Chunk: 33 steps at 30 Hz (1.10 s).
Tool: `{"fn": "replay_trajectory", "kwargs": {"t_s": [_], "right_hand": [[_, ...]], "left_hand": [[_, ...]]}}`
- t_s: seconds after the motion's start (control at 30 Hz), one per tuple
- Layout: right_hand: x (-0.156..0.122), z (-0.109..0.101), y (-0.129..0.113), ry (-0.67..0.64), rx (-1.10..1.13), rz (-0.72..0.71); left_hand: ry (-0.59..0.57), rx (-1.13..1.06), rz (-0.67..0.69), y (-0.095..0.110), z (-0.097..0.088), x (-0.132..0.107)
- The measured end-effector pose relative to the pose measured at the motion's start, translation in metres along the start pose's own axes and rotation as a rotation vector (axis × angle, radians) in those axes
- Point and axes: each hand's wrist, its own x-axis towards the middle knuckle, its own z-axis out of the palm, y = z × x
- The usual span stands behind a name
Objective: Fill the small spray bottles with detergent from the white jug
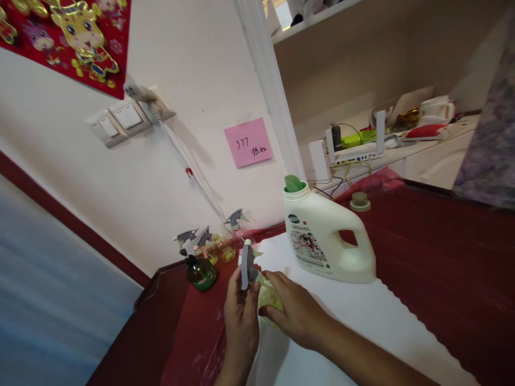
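Observation:
My left hand [241, 313] has its fingers closed around the grey trigger head [248, 265] at the top of a small spray bottle. Wrapped around the bottle's body is my right hand [295, 308]. Between the fingers shows the spray bottle [270, 300], clear with a yellow-green tint, tilted above white paper [317, 332]. Whether the trigger head is screwed tight on the neck cannot be made out. A large pale green detergent jug [317, 252] stands uncapped to the right, with something green in its mouth.
Behind my left hand stand a dark pump bottle [201, 272], a pink spray bottle [241, 238] and yellow-tinted spray bottles [222, 248] by the wall. A pale cap [360, 202] lies on the red table cover [422, 252]. A router [356, 154] sits on the shelf at right.

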Motion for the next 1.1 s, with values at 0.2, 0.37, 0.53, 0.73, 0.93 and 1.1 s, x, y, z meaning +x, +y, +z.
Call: {"fn": "replay_trajectory", "kwargs": {"t_s": [0.2, 0.37, 0.53, 0.73, 0.93, 1.1], "right_hand": [[0.000, -0.002, -0.001, -0.020, 0.017, -0.003], [0.000, -0.033, -0.015, -0.040, -0.183, 0.004], [0.016, -0.065, -0.052, 0.174, -0.514, -0.386], [0.053, -0.066, -0.069, -0.210, -0.754, -0.508], [0.056, -0.071, -0.072, -0.278, -0.775, -0.428], [0.051, -0.068, -0.071, -0.315, -0.728, -0.366]], "left_hand": [[-0.027, 0.092, 0.045, -0.007, -0.006, 0.001], [-0.042, 0.085, 0.090, -0.009, -0.004, -0.001], [-0.070, 0.028, 0.106, -0.008, 0.001, -0.004], [0.006, -0.087, 0.030, -0.019, 0.007, -0.011], [-0.070, -0.121, 0.014, -0.017, 0.015, -0.016], [-0.068, -0.159, -0.004, -0.010, 0.015, -0.017]]}}
